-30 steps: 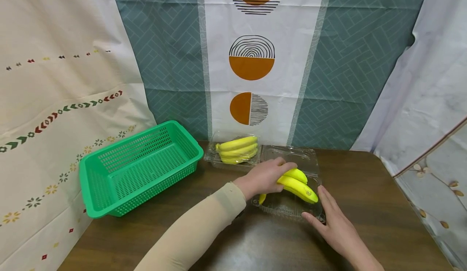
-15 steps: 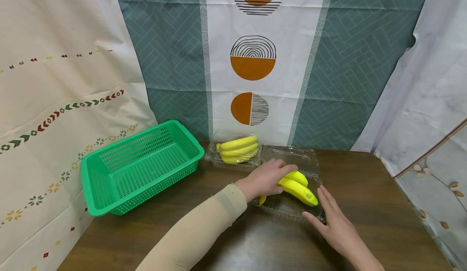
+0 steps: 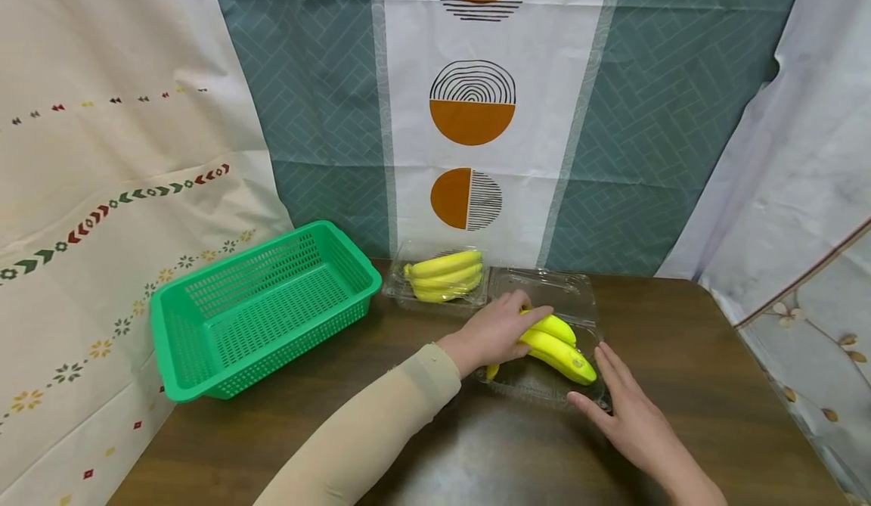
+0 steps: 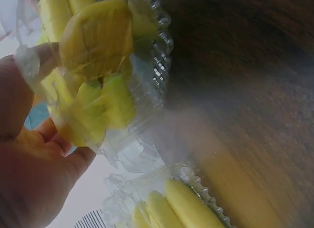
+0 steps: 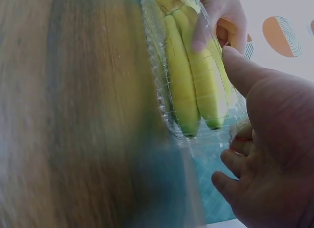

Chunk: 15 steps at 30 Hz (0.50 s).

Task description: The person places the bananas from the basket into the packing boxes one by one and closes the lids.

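In the head view my left hand [image 3: 497, 333] grips a bunch of yellow bananas [image 3: 558, 355] from above, fingers and thumb curled about it. The bunch sits in a clear plastic clamshell container [image 3: 527, 392], whose lid [image 3: 544, 294] is folded back behind it. My right hand [image 3: 636, 415] is at the container's right end, fingers straight and thumb spread. The left wrist view has the stem end of the bananas [image 4: 95, 39] behind clear plastic. Through the container wall [image 5: 162, 95], the right wrist view shows the banana tips pointing toward my right hand [image 5: 279, 135].
A second clear container with a bunch of bananas [image 3: 445, 277] stands at the back, left of the folded-back lid. To the left is a green plastic basket [image 3: 265, 332] with nothing in it. Patterned cloths [image 3: 327, 97] hang behind the brown table [image 3: 442, 445].
The banana tips have settled slightly lower, toward the container's front right corner. Both hands keep nearly the same place and shape.
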Available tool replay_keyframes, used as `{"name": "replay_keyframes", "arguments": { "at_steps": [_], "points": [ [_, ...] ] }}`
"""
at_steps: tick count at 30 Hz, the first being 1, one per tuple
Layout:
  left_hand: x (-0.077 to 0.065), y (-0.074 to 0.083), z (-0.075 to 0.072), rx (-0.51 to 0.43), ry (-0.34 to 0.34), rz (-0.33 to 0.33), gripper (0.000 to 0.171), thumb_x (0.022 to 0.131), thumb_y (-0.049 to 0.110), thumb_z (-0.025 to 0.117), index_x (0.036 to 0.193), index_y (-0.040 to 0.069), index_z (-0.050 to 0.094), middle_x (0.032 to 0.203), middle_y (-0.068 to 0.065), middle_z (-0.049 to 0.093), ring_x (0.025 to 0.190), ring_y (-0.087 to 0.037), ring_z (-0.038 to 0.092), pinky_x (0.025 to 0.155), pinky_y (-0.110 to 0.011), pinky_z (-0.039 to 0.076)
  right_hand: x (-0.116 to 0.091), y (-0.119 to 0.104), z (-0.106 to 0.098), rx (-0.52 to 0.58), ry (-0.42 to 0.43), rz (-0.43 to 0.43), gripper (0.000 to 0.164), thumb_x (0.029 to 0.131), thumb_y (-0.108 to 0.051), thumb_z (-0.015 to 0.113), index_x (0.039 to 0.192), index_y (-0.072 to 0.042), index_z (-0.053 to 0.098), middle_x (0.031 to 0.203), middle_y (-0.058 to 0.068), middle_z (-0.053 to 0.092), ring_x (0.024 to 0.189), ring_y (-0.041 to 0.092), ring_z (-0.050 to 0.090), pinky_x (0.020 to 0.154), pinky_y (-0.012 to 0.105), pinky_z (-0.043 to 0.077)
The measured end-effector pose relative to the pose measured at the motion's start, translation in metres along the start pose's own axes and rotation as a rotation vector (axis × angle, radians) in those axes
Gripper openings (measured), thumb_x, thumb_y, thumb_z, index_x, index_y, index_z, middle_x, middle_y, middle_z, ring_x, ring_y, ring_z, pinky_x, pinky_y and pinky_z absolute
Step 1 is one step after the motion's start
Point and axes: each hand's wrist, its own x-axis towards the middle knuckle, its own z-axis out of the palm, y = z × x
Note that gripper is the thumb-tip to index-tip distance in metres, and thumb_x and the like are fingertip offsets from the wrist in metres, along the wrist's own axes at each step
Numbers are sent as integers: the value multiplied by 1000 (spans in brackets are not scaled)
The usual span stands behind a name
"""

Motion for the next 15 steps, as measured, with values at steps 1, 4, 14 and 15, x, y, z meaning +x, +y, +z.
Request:
{"name": "replay_keyframes", "arguments": {
  "at_steps": [1,4,14,15],
  "points": [
    [0,0,-1,-3,3,3,80,103,39,82,171,25,43,147,-6,53,125,-18,57,106,-29,51,0,0,-1,-4,0,-1,113,103,-72,63,176,-1,13,182,26,10,152,62,35,101,83,44],
    [0,2,-4,-14,10,16,78,103,38,82,170,22,46,143,-7,55,120,-17,60,101,-27,53,0,2,-4,-17,-11,7,114,103,-74,62,176,-1,14,182,26,9,152,62,35,100,83,44],
    [1,8,0,-37,30,41,77,103,38,82,169,21,47,143,-7,57,118,-17,62,99,-27,54,-7,6,-11,-28,-27,1,112,104,-71,63,175,1,15,181,26,10,152,63,34,100,83,44],
    [0,9,0,-34,32,43,77,103,38,82,169,20,47,143,-7,57,118,-17,62,99,-27,54,-8,6,-12,-27,-27,-2,111,104,-70,63,175,1,16,181,26,10,152,63,35,100,83,44]
  ]
}}
